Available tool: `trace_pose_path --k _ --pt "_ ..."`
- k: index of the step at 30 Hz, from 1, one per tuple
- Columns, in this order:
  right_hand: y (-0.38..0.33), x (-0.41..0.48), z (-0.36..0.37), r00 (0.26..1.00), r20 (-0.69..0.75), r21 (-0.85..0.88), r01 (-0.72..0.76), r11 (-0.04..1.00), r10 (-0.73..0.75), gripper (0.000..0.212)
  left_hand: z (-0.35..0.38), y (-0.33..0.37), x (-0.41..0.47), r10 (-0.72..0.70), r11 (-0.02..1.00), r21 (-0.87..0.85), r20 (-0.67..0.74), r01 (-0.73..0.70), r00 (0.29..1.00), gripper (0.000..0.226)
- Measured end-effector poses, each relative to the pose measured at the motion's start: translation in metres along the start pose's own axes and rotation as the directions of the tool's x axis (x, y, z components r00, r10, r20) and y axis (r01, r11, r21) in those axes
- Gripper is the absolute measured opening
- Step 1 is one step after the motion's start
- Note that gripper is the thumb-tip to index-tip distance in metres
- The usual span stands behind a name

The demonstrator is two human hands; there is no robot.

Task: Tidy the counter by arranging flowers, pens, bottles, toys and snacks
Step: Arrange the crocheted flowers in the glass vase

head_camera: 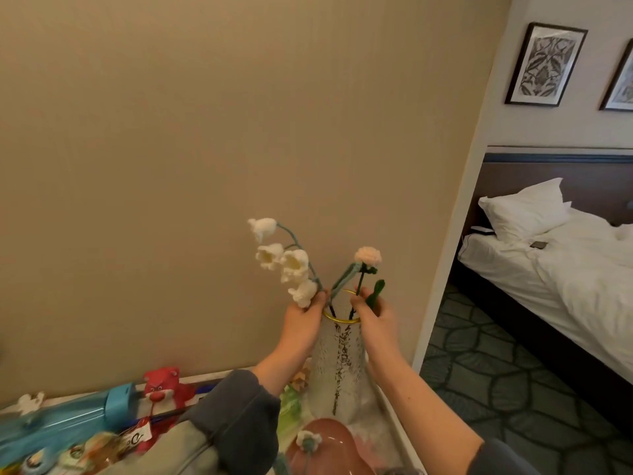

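The tabletop [388, 419] is pale and runs along a beige wall. A clear, textured glass vase [337, 365] with a gold rim stands upright near its right edge. Just in front of the vase sits a rounded terracotta-pink vessel [329, 447]. Just beside the vase's left foot lies something green and translucent [291, 406]. Further left of the vase, a red bear toy [161, 385] sits by the wall. Beyond it a blue bottle [61, 418] lies on its side. Snack packets [99, 447] lie in front of the bottle, well left of the vase.
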State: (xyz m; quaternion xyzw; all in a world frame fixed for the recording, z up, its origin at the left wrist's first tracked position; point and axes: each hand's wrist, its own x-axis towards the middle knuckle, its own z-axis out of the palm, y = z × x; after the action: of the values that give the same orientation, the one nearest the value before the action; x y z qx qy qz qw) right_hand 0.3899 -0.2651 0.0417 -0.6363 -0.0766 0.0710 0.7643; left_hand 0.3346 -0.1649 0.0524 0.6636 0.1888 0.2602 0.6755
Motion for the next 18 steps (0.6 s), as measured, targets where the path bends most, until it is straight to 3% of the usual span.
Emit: trace_pose_path --k 7,15,18 --pt "0.002 -0.007 -0.001 0.998 0.045 -0.054 -0.042 0.998 0.044 0.007 0.0 -0.005 0.003 -0.09 0.996 -0.011 0.033 0.091 0.995 0.016" --pt "0.002 -0.02 -0.003 0.995 0.075 -0.036 -0.06 0.998 0.062 0.024 -0.008 -0.004 -0.012 -0.143 0.989 -0.001 0.24 0.148 0.96 0.022" --pt "0.005 -0.021 -0.005 0.995 0.07 -0.032 -0.075 0.997 0.078 0.046 -0.012 -0.003 -0.016 -0.148 0.989 0.009 0.253 0.151 0.956 0.025"
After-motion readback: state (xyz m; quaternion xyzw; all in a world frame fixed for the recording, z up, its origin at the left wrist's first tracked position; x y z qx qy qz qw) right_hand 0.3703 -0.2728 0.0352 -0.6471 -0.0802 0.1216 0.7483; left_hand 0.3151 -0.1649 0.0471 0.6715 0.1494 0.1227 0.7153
